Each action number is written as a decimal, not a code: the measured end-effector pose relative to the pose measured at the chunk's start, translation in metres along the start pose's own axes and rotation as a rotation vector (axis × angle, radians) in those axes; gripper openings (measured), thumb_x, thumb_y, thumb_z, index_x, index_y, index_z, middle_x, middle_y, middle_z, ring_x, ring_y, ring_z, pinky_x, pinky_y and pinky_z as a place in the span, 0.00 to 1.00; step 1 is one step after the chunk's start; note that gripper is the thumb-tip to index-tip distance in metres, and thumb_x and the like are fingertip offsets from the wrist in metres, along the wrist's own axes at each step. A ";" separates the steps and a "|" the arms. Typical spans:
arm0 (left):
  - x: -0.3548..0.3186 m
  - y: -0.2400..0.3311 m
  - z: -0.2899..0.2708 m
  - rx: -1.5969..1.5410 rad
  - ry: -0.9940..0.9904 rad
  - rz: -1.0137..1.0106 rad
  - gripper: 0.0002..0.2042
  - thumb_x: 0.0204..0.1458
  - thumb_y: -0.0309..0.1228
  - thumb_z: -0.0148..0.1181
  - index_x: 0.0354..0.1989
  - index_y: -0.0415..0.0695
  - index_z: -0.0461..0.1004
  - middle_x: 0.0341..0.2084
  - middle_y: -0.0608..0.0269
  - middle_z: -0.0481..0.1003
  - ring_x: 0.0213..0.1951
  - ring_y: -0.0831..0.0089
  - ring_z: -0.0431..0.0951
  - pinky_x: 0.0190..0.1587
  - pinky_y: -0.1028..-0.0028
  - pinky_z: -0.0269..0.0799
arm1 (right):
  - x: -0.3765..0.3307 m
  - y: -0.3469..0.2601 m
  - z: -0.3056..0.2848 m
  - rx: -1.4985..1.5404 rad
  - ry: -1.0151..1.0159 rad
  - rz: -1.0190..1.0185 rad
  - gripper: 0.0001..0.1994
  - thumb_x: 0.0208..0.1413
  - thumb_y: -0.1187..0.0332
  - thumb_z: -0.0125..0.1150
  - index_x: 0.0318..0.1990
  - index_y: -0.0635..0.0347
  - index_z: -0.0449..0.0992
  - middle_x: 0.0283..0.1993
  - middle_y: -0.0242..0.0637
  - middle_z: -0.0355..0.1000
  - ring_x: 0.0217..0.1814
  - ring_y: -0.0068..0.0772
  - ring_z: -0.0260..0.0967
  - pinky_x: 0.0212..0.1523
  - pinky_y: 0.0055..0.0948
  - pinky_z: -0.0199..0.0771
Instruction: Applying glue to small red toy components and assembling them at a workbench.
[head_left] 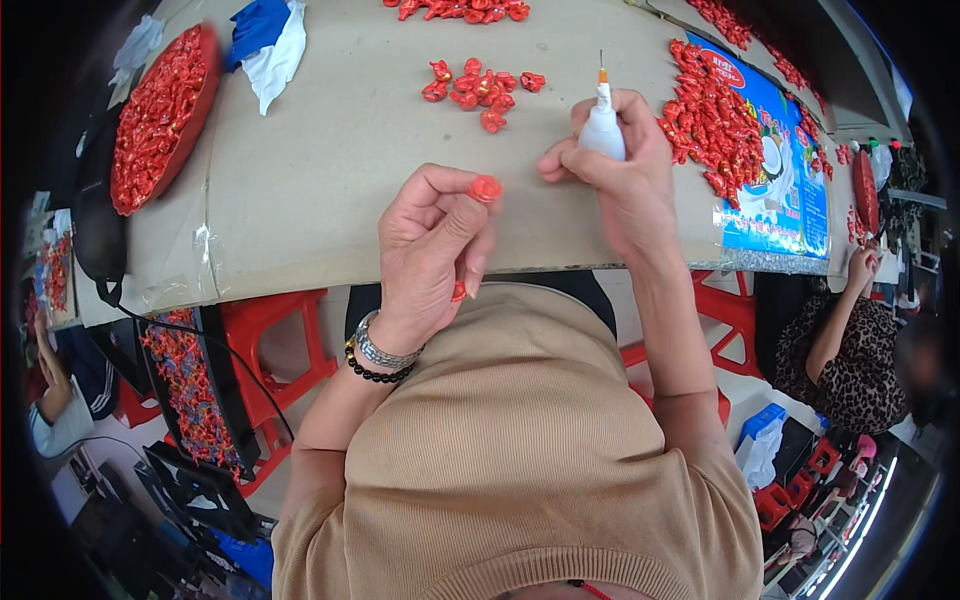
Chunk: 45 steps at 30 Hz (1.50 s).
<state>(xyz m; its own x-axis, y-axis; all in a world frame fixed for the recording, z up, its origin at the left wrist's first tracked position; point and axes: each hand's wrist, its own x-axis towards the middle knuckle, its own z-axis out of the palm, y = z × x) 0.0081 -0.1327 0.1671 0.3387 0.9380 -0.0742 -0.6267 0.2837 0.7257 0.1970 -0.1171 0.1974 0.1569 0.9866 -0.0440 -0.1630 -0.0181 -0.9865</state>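
Between the thumb and forefinger of my left hand (428, 240) is a small glossy red plastic piece (485, 189); its exact kind is hard to make out. Another red bit (458, 291) shows by the lower fingers of the same hand. My right hand (640, 165) is wrapped round a white needle-tip squeeze bottle (602, 132), held upright with its thin needle pointing away from me. The needle is apart from the red piece. Beyond both hands, a loose cluster of similar small red figures (485, 92) lies on the table (320, 190).
At the left stands a red basin (213, 75) full of red pieces, beside a long black object (100, 200). A blue-and-white cloth (270, 45) lies near it. On the right, a red heap (710, 120) covers part of a blue printed sheet (775, 225). A co-worker (845, 350) sits far right.
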 end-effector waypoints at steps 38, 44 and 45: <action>0.003 0.001 -0.001 -0.012 0.006 -0.038 0.08 0.60 0.31 0.54 0.41 0.39 0.70 0.32 0.60 0.76 0.15 0.85 0.64 0.11 0.85 0.55 | -0.016 -0.006 -0.005 -1.162 -0.097 -0.472 0.10 0.38 0.85 0.60 0.30 0.62 0.77 0.29 0.38 0.70 0.30 0.38 0.70 0.29 0.33 0.68; 0.002 0.002 -0.003 -0.023 0.010 -0.039 0.09 0.60 0.31 0.54 0.42 0.39 0.69 0.32 0.59 0.76 0.15 0.85 0.65 0.11 0.85 0.56 | -0.012 -0.003 -0.013 -1.131 -0.066 -0.489 0.08 0.41 0.83 0.62 0.31 0.62 0.78 0.29 0.38 0.71 0.29 0.36 0.70 0.29 0.32 0.69; 0.002 0.002 -0.003 -0.025 0.010 -0.038 0.09 0.60 0.31 0.54 0.42 0.39 0.69 0.32 0.59 0.76 0.15 0.85 0.65 0.11 0.85 0.56 | -0.011 -0.003 -0.014 -1.144 -0.055 -0.485 0.07 0.42 0.82 0.63 0.31 0.62 0.78 0.29 0.38 0.72 0.29 0.35 0.70 0.30 0.31 0.69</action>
<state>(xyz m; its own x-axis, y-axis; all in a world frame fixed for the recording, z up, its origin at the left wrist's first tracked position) 0.0053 -0.1299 0.1661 0.3559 0.9282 -0.1084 -0.6307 0.3242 0.7051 0.2098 -0.1302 0.1990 -0.0819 0.9359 0.3426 0.8465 0.2468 -0.4718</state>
